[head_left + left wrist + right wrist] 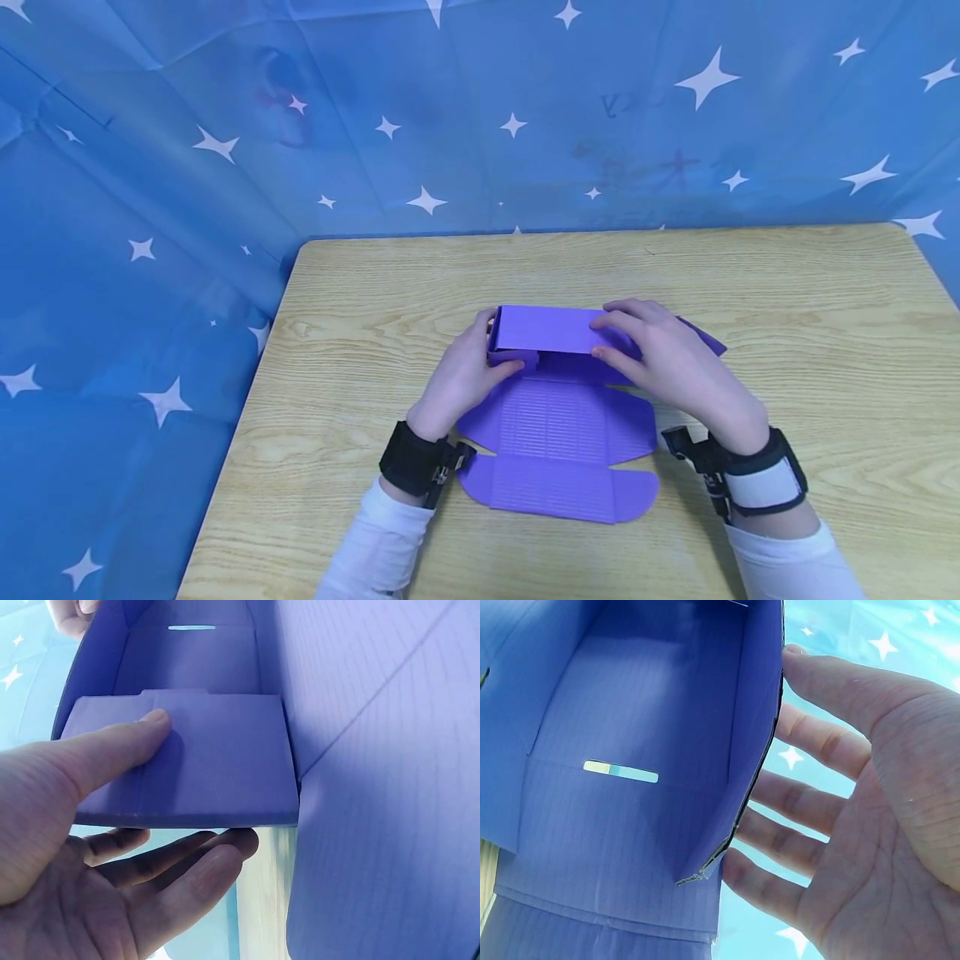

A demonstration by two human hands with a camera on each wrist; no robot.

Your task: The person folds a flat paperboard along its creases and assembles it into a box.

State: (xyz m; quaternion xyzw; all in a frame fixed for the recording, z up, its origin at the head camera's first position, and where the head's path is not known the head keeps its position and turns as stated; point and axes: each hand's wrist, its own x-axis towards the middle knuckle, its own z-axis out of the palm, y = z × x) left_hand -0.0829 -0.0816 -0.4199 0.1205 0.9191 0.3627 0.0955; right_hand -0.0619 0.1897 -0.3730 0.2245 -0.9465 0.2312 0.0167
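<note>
A purple corrugated cardboard box (551,329), partly folded, stands on the table with its opening toward me. Its wide lid panel (553,417) with rounded side flaps lies flat in front. My left hand (461,375) pinches the left end: the thumb presses the folded end flap (217,761), with the fingers curled beneath on the outer side. My right hand (667,354) touches the upper long wall (757,735) near the right end, fingers fairly straight along its outside and thumb tip at its edge. The right end panel (622,832), with a narrow slot, is unfolded outward.
The box sits on a light wood-grain table (360,300). A blue curtain (465,158) with white stars hangs behind the table and along its left side. Both wrists wear black straps (411,460) with small cameras.
</note>
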